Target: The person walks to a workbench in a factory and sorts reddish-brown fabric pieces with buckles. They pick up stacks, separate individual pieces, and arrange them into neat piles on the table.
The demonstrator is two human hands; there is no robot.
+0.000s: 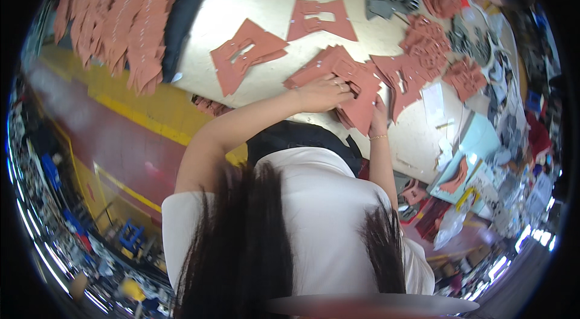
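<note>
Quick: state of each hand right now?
Left hand: on the terracotta stack, fingers bent; grip cannot be told.
Right hand: holding the stack's right edge.

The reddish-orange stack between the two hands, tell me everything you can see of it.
The stack is made of thin, flat, matt reddish-orange pieces, perhaps leather or something like it. Its layers are spread unevenly, so several edges show, and a dark opening shows near the left hand. It is at the near side of the pale table. The left hand lies over it, hiding part; the right hand is at its right edge. How many pieces it has cannot be told.
</note>
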